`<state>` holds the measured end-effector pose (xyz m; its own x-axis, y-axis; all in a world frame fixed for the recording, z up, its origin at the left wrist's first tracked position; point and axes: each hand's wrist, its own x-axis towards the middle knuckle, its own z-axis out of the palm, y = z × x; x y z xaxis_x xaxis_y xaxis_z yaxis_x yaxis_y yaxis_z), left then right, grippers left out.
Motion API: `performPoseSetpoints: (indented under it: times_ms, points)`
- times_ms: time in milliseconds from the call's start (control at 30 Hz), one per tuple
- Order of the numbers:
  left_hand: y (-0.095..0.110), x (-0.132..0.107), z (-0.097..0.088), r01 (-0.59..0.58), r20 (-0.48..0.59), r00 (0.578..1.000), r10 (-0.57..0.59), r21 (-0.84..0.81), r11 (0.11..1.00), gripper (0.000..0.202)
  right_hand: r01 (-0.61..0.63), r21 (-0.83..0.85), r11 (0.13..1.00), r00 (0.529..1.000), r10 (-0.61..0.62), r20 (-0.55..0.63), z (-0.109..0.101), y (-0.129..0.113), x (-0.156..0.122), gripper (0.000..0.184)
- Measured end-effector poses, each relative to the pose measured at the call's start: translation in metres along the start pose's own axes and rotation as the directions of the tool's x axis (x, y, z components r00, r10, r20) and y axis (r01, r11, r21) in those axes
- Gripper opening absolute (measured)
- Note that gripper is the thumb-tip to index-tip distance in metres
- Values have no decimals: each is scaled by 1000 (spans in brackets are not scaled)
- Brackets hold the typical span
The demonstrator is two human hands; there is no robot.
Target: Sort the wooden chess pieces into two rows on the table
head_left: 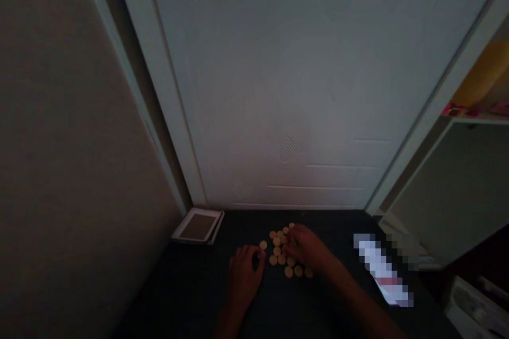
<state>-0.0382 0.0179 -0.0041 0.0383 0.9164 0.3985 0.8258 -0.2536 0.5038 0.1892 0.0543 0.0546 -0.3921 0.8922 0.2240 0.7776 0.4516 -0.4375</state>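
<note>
Several small, round, pale tan discs (pixel 277 251) lie loosely grouped on a dark tabletop (pixel 191 286). At the left side of the group is my left hand (pixel 244 270), its fingers curled and its thumb and index finger closing in a pinch. A small pale disc seems to sit at those fingertips, just below a separate loose disc (pixel 263 245). My right hand (pixel 304 246) reaches in from the right over the group, with bent fingers pressed down among the discs. Its fingertips hide part of the group, and what they hold cannot be made out.
A white-framed flat box or stack (pixel 199 226) rests at the table's back left corner. On the right lies a bright, blurred-out phone-like object (pixel 384 273). A white panel (pixel 286 90) with heart patterns rises behind the table, and a wall (pixel 79 143) bounds the left.
</note>
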Motion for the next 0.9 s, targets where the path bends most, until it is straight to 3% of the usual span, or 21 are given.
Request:
performPoseSetpoints:
  times_ms: [200, 400, 567, 633, 733, 900]
  points:
    - [0, 0, 2, 1, -12, 1000, -2, -61, 998, 19, -97, -60, 994, 995, 94, -43, 19, 6, -26, 17]
    - [-1, -3, 1, 5, -35, 999, -7, -58, 998, 16, -72, -6, 997, 995, 72, -74, 28, 15, -31, 14]
    - [4, 5, -1, 6, -89, 996, -14, -88, 996, 15, -120, 70, 990, 968, 132, -215, 18, 50, -38, 15]
    - [11, 14, -1, -17, -93, 996, 8, -98, 995, 15, -185, 114, 976, 924, 213, -319, 13, 71, -43, 16]
    - [26, 28, 3, -81, -26, 997, 78, -99, 992, 13, -261, 151, 953, 873, 300, -384, 8, 96, -48, 28]
    - [37, 42, 12, -106, 114, 987, 109, -33, 994, 11, -256, 135, 957, 887, 288, -360, 11, 107, -49, 35]
